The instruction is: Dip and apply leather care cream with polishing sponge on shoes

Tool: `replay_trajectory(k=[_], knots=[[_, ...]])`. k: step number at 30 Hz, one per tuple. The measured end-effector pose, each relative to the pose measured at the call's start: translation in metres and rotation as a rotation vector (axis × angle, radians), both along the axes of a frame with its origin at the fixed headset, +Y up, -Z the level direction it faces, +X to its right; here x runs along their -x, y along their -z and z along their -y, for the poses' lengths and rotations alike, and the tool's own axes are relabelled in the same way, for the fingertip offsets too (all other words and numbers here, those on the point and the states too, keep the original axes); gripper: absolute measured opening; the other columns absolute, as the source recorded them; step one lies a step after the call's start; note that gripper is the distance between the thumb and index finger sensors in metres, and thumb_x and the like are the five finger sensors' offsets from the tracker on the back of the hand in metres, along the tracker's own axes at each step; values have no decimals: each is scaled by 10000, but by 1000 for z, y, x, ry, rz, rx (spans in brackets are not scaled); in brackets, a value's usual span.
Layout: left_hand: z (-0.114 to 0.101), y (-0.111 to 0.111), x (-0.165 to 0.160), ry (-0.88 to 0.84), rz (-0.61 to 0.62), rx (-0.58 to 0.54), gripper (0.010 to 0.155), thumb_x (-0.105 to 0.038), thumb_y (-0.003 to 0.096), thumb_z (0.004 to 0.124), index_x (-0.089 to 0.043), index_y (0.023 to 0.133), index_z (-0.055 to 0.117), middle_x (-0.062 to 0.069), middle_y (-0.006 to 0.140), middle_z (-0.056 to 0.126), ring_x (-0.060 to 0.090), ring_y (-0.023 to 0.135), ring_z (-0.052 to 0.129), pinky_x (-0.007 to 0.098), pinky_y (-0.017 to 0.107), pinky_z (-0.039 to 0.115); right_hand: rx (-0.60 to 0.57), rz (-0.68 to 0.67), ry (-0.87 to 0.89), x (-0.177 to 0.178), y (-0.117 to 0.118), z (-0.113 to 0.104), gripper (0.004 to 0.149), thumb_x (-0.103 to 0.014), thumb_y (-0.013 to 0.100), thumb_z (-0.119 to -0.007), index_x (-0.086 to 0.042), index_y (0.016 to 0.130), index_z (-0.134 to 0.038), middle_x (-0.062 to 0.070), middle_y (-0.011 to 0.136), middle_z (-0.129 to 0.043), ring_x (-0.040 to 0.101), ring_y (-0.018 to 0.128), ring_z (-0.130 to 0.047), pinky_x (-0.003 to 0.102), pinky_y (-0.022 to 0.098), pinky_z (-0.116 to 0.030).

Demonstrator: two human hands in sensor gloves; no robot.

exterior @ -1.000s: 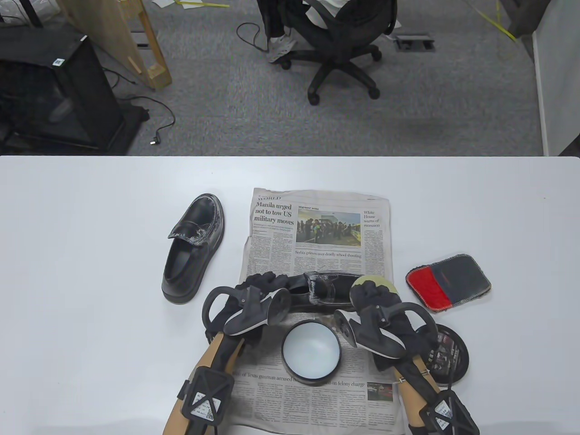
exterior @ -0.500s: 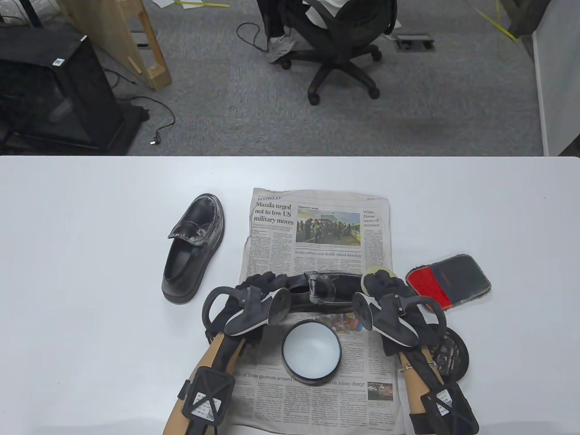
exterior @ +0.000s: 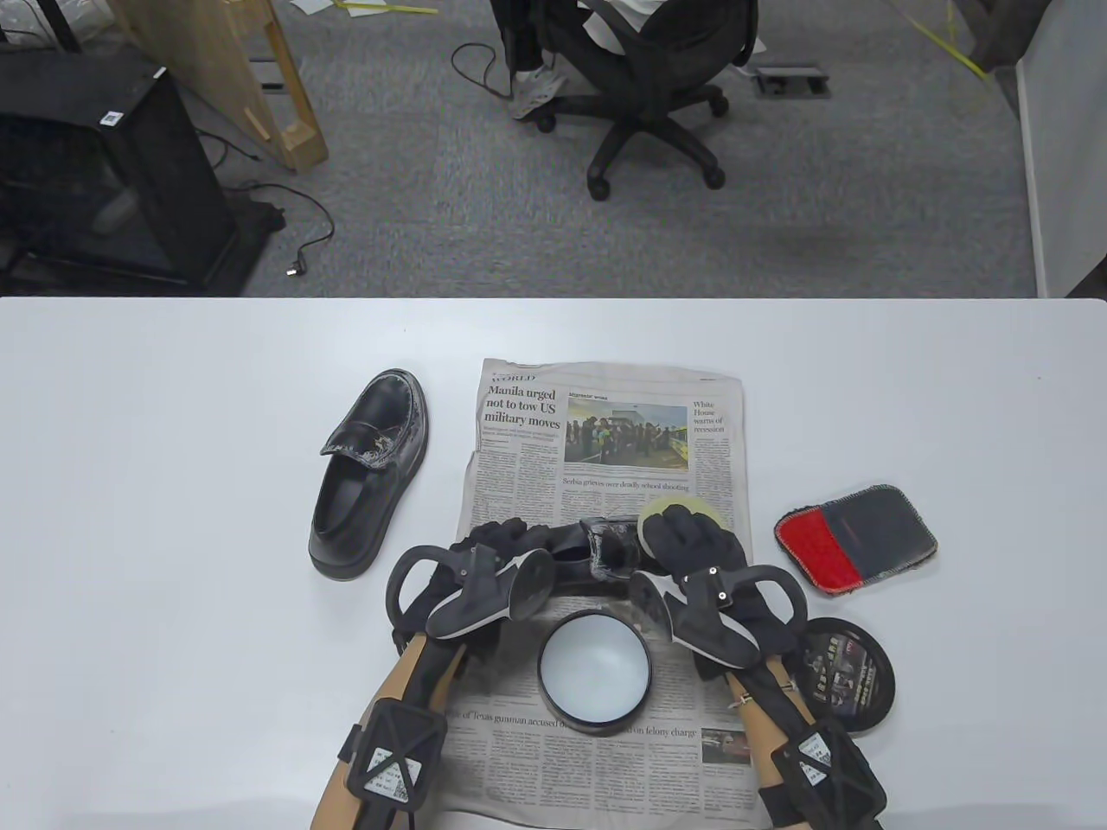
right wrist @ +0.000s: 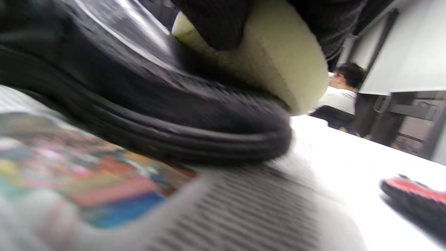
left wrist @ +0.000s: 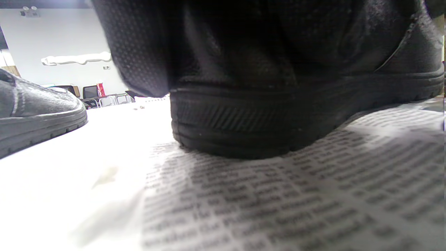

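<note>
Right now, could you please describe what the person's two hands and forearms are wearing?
Both hands, the left hand and the right hand, wear black sensor gloves. A black-and-white tracker with a ring loop is strapped to the back of each. A black wrist module with crossed white lines and a white label sits on each forearm.

White table: newspaper centre, black shoe left of it, red-grey cloth right, black lid near right.

Pale sponge pressed on black shoe; open cream tin near.
</note>
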State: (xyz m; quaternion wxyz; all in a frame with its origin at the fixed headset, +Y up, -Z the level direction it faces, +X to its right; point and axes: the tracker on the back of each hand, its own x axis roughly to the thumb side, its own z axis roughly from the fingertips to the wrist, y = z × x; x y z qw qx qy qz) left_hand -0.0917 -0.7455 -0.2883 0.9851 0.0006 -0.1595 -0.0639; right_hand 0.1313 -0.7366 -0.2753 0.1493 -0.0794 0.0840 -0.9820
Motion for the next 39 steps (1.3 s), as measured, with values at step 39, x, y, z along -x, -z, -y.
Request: replay_trajectory(k=[39], knots=[[-1, 0, 0, -3, -11, -6, 661, -562, 413, 776, -371, 1037, 674, -4, 1066, 841, 244, 929, 877, 376, 612, 855, 67, -65, -202, 18, -31, -21, 496, -275, 575, -721, -258, 1053, -589, 37, 1052, -764, 262, 868, -909, 351, 617, -844]])
